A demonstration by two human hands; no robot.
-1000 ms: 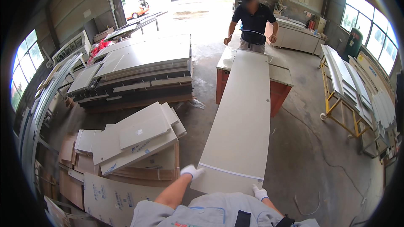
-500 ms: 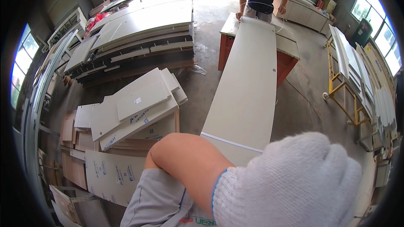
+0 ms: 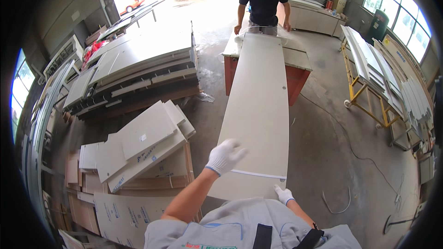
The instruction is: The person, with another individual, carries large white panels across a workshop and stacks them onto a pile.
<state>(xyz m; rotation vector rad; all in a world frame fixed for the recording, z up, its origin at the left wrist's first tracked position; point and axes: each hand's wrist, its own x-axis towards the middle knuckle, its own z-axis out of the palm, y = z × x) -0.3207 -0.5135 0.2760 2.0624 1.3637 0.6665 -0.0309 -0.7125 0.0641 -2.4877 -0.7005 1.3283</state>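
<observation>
A long pale panel [image 3: 256, 101] stretches away from me, its far end on a workbench with red sides [image 3: 300, 83]. Across its near part runs a white strap [image 3: 258, 173]. Over the panel's left edge, short of the strap, is my left hand [image 3: 227, 157] in a white knit glove, fingers apart and slightly blurred, holding nothing. My gloved right hand [image 3: 283, 194] grips the near right corner of the panel, some fingers hidden beneath the edge. At the far end a person in a dark shirt [image 3: 264, 2] stands with both hands low, a thin pale band by them.
Loose boards [image 3: 143, 143] lie piled at my left, with a taller panel stack [image 3: 143, 60] behind. A yellow wheeled rack [image 3: 355, 90] holds panels on the right. A dark cable [image 3: 341, 131] crosses the floor, and a curved strip [image 3: 336, 210] lies near me.
My left hand has swung from close in front of the camera, at lower right, to the panel's left side. My right hand has come into view at the near corner. The view has shifted.
</observation>
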